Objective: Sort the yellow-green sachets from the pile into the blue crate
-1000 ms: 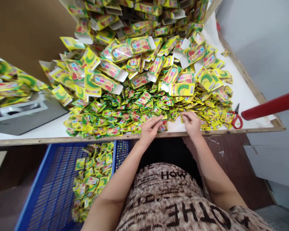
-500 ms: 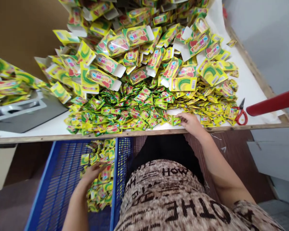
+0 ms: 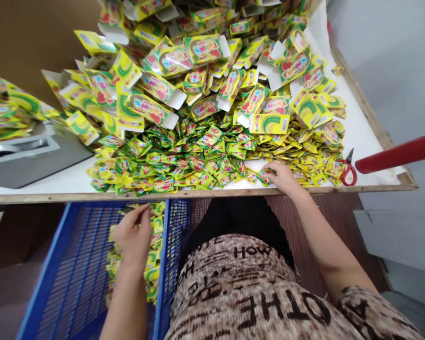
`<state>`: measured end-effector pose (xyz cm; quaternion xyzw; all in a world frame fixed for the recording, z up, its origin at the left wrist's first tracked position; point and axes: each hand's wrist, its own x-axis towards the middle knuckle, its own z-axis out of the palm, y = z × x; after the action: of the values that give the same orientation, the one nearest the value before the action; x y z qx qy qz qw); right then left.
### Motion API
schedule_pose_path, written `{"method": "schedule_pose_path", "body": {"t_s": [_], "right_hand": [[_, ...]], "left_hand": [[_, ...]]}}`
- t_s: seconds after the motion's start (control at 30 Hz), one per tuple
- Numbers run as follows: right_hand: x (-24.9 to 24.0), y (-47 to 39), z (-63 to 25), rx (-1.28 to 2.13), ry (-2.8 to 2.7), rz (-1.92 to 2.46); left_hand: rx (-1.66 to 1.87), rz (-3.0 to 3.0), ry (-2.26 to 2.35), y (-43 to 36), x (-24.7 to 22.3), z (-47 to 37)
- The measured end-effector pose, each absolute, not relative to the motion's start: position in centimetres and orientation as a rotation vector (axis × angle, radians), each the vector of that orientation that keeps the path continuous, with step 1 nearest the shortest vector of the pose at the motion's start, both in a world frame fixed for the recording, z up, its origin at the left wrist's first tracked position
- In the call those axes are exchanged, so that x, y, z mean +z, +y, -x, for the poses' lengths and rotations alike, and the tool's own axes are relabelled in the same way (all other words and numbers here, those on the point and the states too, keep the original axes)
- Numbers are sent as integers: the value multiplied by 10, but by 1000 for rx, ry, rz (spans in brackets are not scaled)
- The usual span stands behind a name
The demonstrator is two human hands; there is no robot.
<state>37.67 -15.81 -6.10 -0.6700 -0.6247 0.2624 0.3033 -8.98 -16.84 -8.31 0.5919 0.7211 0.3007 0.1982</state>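
Two poses: right hand palm-down, packet in pinched grip; left hand curled over crate (grip unclear)

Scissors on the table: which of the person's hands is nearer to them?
Right. The right hand is at the packets, left of the scissors; the left hand is farther left, over the blue basket.

1. Left hand, fingers curled, hangs over packs in a blue crate.
2. Right hand pinches a sachet near the table front.
3. A sachet heap spreads along the table; boxes pile behind it.
4. Scissors lie right of the heap, near a red pole.
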Motion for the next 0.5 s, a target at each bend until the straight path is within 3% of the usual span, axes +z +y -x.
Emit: {"method": "schedule_pose_path", "body": {"t_s": [0.1, 0.23, 0.5], "right_hand": [[-65, -159, -374, 519, -1853, 1868], [-65, -169, -373, 435, -1873, 1890], [-69, -185, -355, 652, -1083, 1625]], "left_hand": [[1061, -1711, 1640, -158, -52, 12], [967, -1702, 1105, -155, -38, -83], [688, -1402, 832, -131, -67, -209]]}}
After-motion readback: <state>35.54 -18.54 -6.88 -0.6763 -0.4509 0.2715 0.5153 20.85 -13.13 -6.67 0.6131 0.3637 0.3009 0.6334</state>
